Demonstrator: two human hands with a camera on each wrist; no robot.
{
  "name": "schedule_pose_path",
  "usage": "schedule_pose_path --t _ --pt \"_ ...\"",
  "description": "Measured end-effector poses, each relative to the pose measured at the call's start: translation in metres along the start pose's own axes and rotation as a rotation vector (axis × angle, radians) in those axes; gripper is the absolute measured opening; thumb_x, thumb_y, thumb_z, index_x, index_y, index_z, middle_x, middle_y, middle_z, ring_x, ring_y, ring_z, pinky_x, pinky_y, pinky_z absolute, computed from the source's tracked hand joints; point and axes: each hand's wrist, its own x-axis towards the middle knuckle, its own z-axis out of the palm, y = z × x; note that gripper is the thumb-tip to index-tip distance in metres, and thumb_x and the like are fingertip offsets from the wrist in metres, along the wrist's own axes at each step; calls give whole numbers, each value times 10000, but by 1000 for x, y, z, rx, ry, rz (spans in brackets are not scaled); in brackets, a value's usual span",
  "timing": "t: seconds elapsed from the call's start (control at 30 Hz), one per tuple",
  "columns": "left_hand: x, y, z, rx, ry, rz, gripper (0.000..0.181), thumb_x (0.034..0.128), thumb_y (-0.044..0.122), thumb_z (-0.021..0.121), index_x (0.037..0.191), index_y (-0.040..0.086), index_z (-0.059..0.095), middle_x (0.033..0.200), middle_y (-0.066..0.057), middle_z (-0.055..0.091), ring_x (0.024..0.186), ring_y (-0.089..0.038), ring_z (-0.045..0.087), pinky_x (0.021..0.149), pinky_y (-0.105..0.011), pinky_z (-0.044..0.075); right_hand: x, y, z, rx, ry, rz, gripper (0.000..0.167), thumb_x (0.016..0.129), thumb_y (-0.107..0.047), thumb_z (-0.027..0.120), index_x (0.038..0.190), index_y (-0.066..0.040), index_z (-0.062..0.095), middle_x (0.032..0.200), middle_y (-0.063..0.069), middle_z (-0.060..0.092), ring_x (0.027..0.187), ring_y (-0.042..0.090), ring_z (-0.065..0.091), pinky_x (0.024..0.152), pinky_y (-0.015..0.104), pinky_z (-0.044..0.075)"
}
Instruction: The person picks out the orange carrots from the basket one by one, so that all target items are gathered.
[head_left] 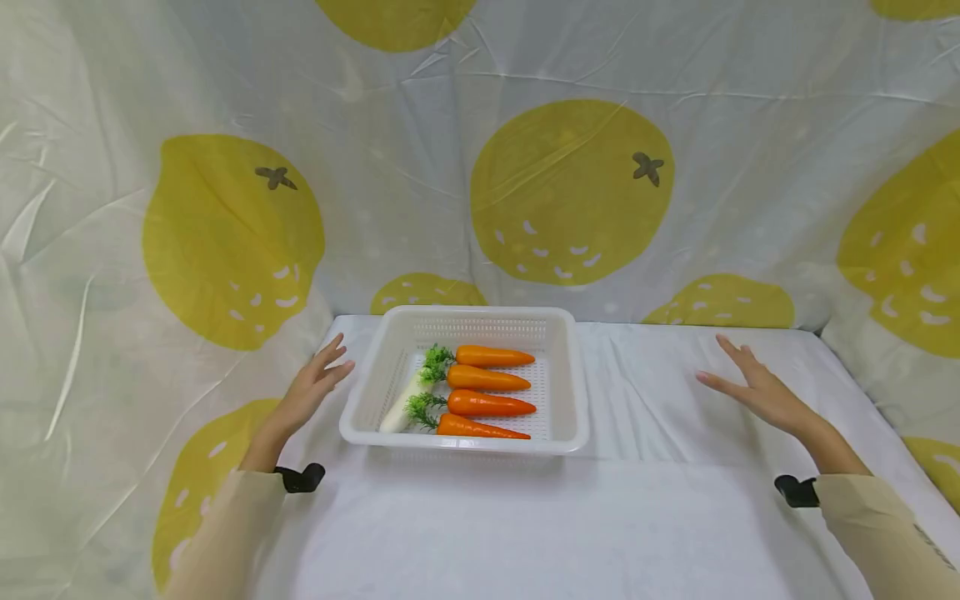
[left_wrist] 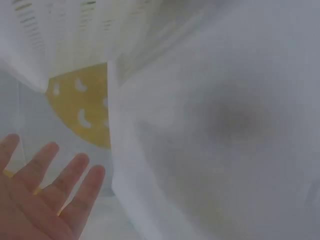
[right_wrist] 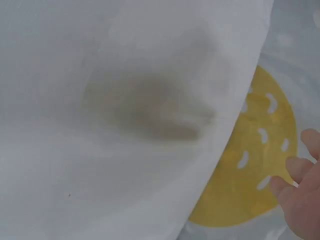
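A white plastic basket [head_left: 465,444] stands on the table, left of the middle in the head view. Several orange carrots [head_left: 491,404] with green tops lie in it in a column, tips to the right. Beside their tops a long white vegetable [head_left: 403,406] lies slanted, its upper end hidden by the green leaves. My left hand [head_left: 303,396] is held just left of the basket, fingers spread and touching nothing. Far to the basket's right, my right hand [head_left: 761,392] hovers with its fingers extended and nothing in it. Both wrist views show spread fingers [left_wrist: 75,190] and no held thing.
White cloth covers the table [head_left: 600,533]. Behind and at both sides hangs a pale curtain [head_left: 405,183] printed with large yellow fruit. Each wrist carries a black band [head_left: 302,478] at the sleeve's end.
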Motion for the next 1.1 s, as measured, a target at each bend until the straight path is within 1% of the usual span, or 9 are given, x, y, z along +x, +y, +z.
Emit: schedule_pose_path --t 0.1,0.3,0.57,0.8,0.83,0.9,1.0,1.07,1.1 --pt "0 1 8 -107 -8 0 695 1051 348 504 1616 201 127 1579 -257 255 1364 -473 371 1025 -635 357 2 -6 2 18 -17 -1 893 998 -524 515 1594 -252 -93 1596 279 -147 1403 599 -22 955 814 123" --pt "-1 11 21 -144 47 -84 669 1051 405 485 1610 190 186 1521 -222 393 1292 -400 453 944 -510 463 9 -24 2 75 7 -78 873 1005 -453 556 1606 -232 -37 1639 211 23 1442 532 44 1016 769 138" --pt "-1 20 33 -240 96 -167 643 1058 372 483 1603 164 212 1507 -242 404 1280 -341 443 956 -479 420 21 -51 -2 228 10 -172 825 1016 -320 595 1613 -160 50 1625 206 149 1446 482 150 1077 684 183" --pt "1 22 41 -284 145 -141 595 1065 266 497 1588 117 255 1451 -286 440 1328 -329 414 1104 -421 301 31 -76 -6 306 45 -170 779 1009 -303 614 1613 -164 143 1577 200 308 1414 409 305 1048 684 259" --pt "2 21 41 -285 151 -143 593 1065 268 496 1587 120 258 1444 -284 446 1322 -316 420 1112 -417 290 33 -80 -6 309 49 -174 771 1008 -309 614 1613 -176 154 1570 183 331 1404 387 336 1057 654 281" --pt "1 27 42 -298 163 -160 576 1067 247 492 1582 110 273 1415 -286 465 1273 -276 447 1095 -392 308 37 -87 -8 326 56 -191 740 1008 -302 615 1607 -186 196 1550 148 379 1370 297 416 1082 476 355" --pt "2 31 44 -310 183 -181 561 1065 235 495 1571 94 299 1355 -276 500 1171 -200 482 1035 -335 340 42 -100 -9 363 64 -206 691 1007 -276 622 1590 -181 264 1500 91 448 1273 118 505 997 236 409" --pt "2 33 45 -304 201 -196 546 1063 234 499 1561 88 326 1316 -255 523 1113 -157 488 992 -296 350 44 -109 -10 390 63 -209 666 1002 -272 630 1576 -188 304 1477 71 467 1214 24 519 983 203 402" --pt "2 34 46 -300 208 -199 541 1061 237 504 1556 91 340 1304 -242 535 1097 -141 492 981 -283 353 46 -113 -11 404 64 -208 657 998 -268 636 1569 -191 321 1465 62 474 1182 -12 523 1020 254 395"
